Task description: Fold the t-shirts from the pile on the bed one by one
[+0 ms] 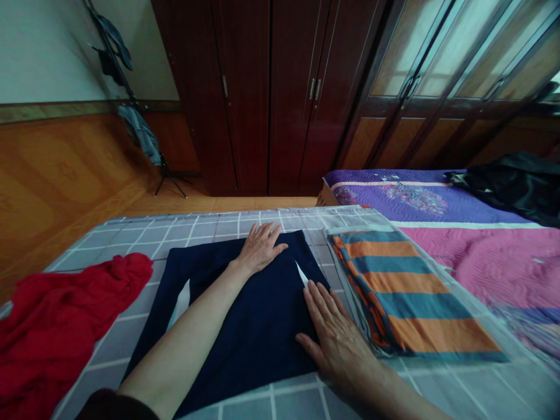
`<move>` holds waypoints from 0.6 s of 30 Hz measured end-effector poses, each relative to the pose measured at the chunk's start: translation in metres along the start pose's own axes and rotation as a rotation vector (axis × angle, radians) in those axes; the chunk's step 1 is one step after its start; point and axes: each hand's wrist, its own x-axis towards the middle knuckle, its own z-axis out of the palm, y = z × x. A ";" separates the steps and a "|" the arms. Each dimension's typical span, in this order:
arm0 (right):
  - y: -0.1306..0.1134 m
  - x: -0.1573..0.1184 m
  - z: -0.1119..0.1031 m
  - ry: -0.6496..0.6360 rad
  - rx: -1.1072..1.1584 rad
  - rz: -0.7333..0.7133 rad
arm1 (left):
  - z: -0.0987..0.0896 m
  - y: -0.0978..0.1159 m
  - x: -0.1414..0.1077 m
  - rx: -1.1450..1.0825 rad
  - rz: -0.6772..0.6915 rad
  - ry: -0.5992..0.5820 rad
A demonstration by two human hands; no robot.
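Note:
A dark navy garment [258, 326] with white pointed inserts lies spread flat on the grey checked bedspread [280, 402]. My left hand [259, 248] rests on its far part, fingers stretched out, palm down. Near the right edge, my right hand [335, 329] lies flat on the cloth with its fingers extended beside one white insert. Part of the other insert is hidden behind my left forearm. Just right of the navy garment is a folded stack of cloth [411, 286] with orange and teal stripes. Neither hand grips anything.
A crumpled red garment [74, 321] lies at the left. To the right, another bed carries a purple and pink cover [481, 251] and a black garment [520, 181]. Dark red wardrobes [289, 116] stand beyond the bed, and a coat stand [164, 169] is at the far left.

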 end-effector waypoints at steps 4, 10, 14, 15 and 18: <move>0.000 -0.002 0.002 0.014 -0.014 -0.016 | -0.005 0.012 0.000 -0.055 0.089 -0.092; 0.012 -0.002 0.002 0.075 -0.045 -0.048 | -0.054 -0.041 -0.028 -0.079 -0.122 -0.083; -0.007 0.013 -0.015 0.062 -0.026 -0.113 | -0.078 -0.090 -0.082 -0.092 -0.376 -0.044; -0.019 0.021 -0.020 0.041 -0.003 -0.137 | -0.078 -0.098 -0.095 -0.098 -0.439 -0.041; -0.060 0.056 -0.038 -0.019 0.102 -0.223 | -0.068 -0.112 -0.122 -0.129 -0.568 -0.037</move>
